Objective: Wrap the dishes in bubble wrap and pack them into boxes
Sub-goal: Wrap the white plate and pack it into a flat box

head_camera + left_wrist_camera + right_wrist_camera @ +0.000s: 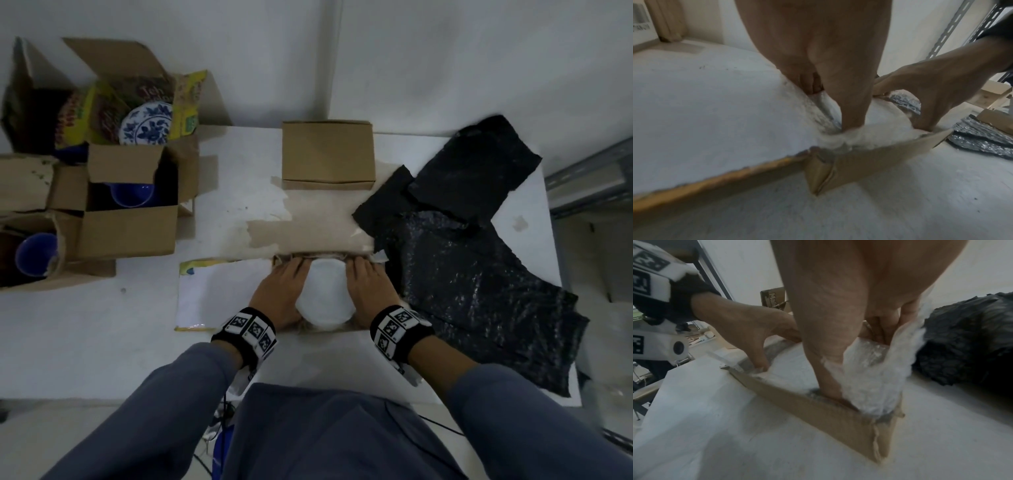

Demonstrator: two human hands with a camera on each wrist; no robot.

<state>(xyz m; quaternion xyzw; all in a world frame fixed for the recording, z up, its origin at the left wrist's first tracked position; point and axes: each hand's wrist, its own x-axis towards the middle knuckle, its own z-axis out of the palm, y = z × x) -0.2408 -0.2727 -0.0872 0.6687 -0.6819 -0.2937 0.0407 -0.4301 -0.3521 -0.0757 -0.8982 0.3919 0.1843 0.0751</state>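
Note:
A round dish in white wrap point(323, 294) sits in an open cardboard box point(342, 330) near the table's front edge. My left hand point(284, 291) holds its left side and my right hand point(368, 291) its right side. In the left wrist view the left hand point(838, 81) reaches its thumb down between the dish point(885, 112) and the box wall point(869, 155). In the right wrist view the right hand point(838, 305) has its thumb inside the box point(828, 415), and its fingers curl over the bunched white wrap point(869, 378).
Black bubble wrap sheets point(472, 257) cover the table's right side. A closed small carton point(327, 154) stands behind the box. Open cartons at the left hold blue bowls point(132, 193) and a blue-and-white plate point(145, 125). A metal shelf point(589, 178) is at the right.

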